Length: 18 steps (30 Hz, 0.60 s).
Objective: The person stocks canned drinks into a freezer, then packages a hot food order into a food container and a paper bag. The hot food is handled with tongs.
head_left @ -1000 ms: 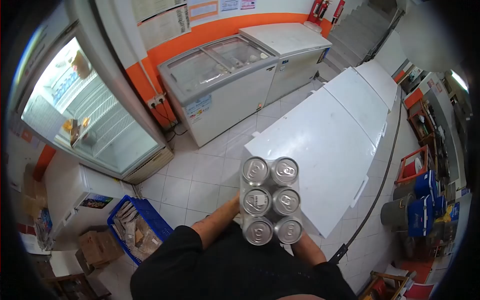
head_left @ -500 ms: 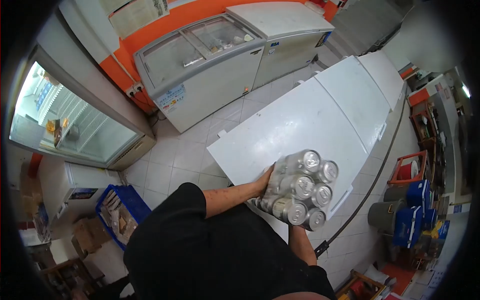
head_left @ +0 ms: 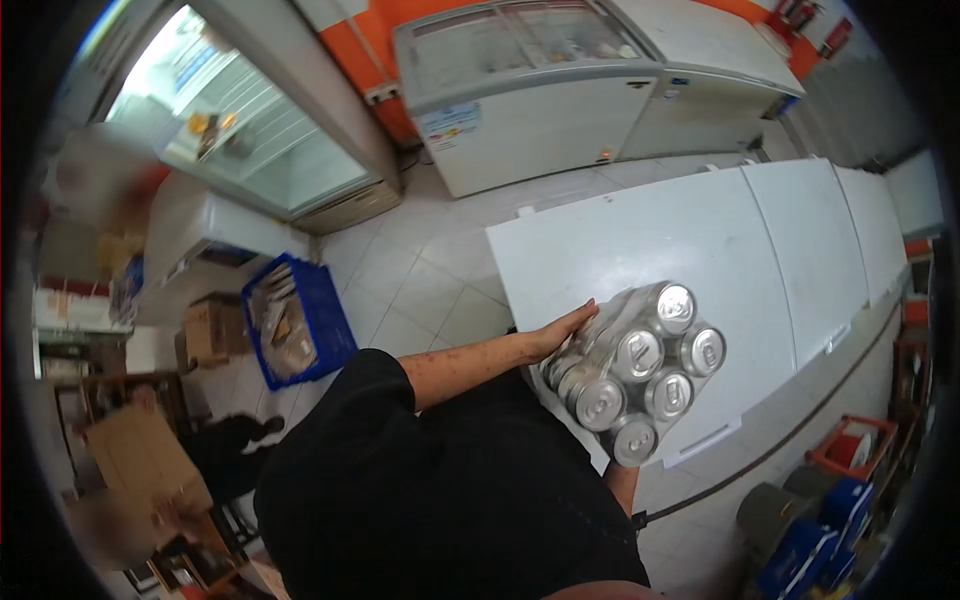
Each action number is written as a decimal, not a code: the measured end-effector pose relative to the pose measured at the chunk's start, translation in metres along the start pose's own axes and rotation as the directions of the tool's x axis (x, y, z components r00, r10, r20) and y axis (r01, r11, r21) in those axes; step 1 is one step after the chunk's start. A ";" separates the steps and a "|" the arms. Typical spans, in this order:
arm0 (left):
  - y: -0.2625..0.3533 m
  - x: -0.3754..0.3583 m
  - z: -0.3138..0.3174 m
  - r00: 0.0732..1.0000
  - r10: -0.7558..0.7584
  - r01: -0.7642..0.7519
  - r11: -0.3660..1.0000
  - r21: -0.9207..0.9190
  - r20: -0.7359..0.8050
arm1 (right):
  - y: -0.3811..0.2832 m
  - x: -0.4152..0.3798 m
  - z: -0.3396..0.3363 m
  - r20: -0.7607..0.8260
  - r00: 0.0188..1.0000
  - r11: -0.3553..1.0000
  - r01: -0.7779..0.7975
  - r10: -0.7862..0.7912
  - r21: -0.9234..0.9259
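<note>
Cardboard first, far off to the left of the hands: a brown box (head_left: 140, 455), flat-sided and matte. Nearer, still left of the left hand, a blue plastic crate (head_left: 297, 325) with slatted walls sits on the pale tiled floor (head_left: 420, 290), packets inside it too blurred to read. Beyond it stands a glass-door fridge (head_left: 240, 120), its panes shiny and wire shelves showing behind.

Now the left hand (head_left: 560, 332): bare forearm out of a black sleeve (head_left: 360, 400), palm flat and fingers stretched against the near-left side of the six-pack of cans (head_left: 635, 370), pressing it rather than curling round. The pack is six silver metal cylinders, round tops with pull tabs, two by three, bound in glossy clear wrap that crinkles along the side. It is tilted, tops facing up and to the right, and its long axis runs from upper right, away from the body, down toward the waist. It hangs over the near edge of the chest freezer lid (head_left: 690, 235), a smooth white rectangular slab; I cannot tell whether it touches.

The right hand (head_left: 622, 472) is under the pack's lowest can, only wrist and forearm showing, so its grip cannot be judged. Ahead of the hands, a glass-top freezer (head_left: 530, 90) with sliding curved panes.
</note>
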<state>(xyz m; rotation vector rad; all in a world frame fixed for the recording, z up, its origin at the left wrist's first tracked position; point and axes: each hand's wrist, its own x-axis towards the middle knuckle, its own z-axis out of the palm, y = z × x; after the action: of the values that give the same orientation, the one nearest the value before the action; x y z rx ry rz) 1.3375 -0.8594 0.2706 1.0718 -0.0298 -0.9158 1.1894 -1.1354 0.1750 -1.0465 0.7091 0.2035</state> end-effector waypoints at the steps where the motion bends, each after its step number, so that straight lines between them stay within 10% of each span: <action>1: -0.007 -0.009 0.001 0.999 0.010 -0.010 1.000 -0.005 -0.031 | 0.000 0.004 -0.005 0.020 1.000 0.999 0.009 -0.009 -0.039; 5: -0.043 -0.037 0.002 0.983 0.053 -0.065 0.996 -0.062 -0.177 | 0.031 0.008 -0.037 0.148 0.974 0.886 0.216 -0.169 -0.410; 7: -0.044 -0.068 0.010 0.959 0.017 -0.009 1.000 0.030 -0.284 | 0.044 0.000 -0.048 0.302 0.911 0.580 0.412 -0.280 -0.703; 9: -0.044 -0.102 0.030 0.891 -0.008 0.021 1.000 0.023 -0.454 | 0.005 -0.056 -0.008 0.356 0.932 0.419 0.351 -0.070 -0.837; 11: -0.071 -0.123 0.021 0.889 0.147 -0.077 0.982 0.175 -0.434 | 0.013 -0.077 -0.008 0.464 0.876 -0.347 0.398 -0.132 -0.849; 16: -0.173 -0.190 -0.009 0.848 -0.070 0.386 0.761 0.521 -0.526 | -0.002 -0.089 0.028 0.400 0.909 -0.494 0.404 0.121 -0.770; 18: -0.234 -0.221 -0.026 0.845 -0.193 0.334 0.919 0.209 -0.499 | -0.012 -0.077 0.062 0.083 0.741 -0.370 0.424 0.666 -0.827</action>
<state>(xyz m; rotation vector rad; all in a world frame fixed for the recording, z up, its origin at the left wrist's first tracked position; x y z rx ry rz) 1.0595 -0.7330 0.1654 1.5832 0.4139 -0.8921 1.1639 -1.0756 0.2505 -2.4184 -0.3947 1.7646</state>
